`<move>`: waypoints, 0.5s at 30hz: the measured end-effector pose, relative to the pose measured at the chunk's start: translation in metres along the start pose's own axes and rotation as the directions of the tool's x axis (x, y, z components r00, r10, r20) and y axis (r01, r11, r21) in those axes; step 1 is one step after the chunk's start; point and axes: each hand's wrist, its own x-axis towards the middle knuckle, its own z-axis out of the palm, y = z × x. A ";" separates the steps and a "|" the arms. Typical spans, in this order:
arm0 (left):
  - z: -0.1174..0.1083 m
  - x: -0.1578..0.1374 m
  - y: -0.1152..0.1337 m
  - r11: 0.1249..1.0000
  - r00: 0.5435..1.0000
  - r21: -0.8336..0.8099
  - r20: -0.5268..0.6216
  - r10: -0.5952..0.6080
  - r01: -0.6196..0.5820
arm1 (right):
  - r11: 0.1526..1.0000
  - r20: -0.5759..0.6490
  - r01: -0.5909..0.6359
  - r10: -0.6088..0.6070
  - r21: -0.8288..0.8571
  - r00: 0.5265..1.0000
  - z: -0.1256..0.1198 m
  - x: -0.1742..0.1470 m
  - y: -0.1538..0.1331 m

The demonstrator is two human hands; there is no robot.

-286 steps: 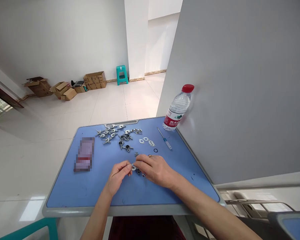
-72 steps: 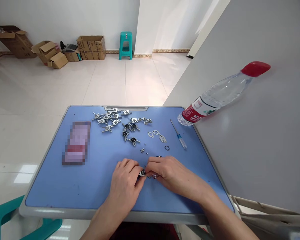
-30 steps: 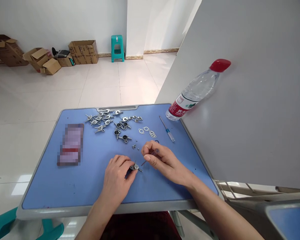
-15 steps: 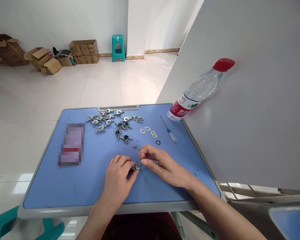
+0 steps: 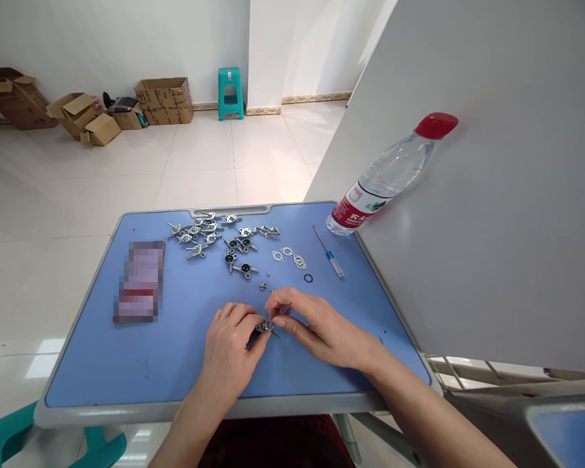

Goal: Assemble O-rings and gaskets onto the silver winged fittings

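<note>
My left hand [image 5: 231,341] rests near the front of the blue table and pinches a small metal flanged fitting [image 5: 264,327] with thin pipes sticking out. Thumb and index finger grip it from its left and near sides. Close on the right, my right hand [image 5: 316,325] is closed round a small screwdriver [image 5: 285,310] with a purplish handle, mostly hidden by the fingers. Its fingertips are right beside the fitting; I cannot tell whether the tip touches it. Tiny screws [image 5: 263,286] lie just beyond my hands, with flat oval gaskets [image 5: 287,251] and a black O-ring [image 5: 308,278] farther right.
Several loose metal fittings [image 5: 197,229] are heaped at the back, beside others with black centres [image 5: 246,268]. A second screwdriver [image 5: 329,252] lies at the right, near a water bottle [image 5: 377,179] by a grey panel. A blurred-out flat object [image 5: 140,281] lies at the left.
My right hand has shifted slightly left, and its fingers have turned round the screwdriver, so less of the handle shows. The left hand and fitting have stayed put.
</note>
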 end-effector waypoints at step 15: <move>0.000 0.000 0.000 1.000 1.000 0.010 0.005 -0.001 0.001 | 0.933 -0.136 0.141 -0.195 -0.330 0.971 0.006 -0.002 0.004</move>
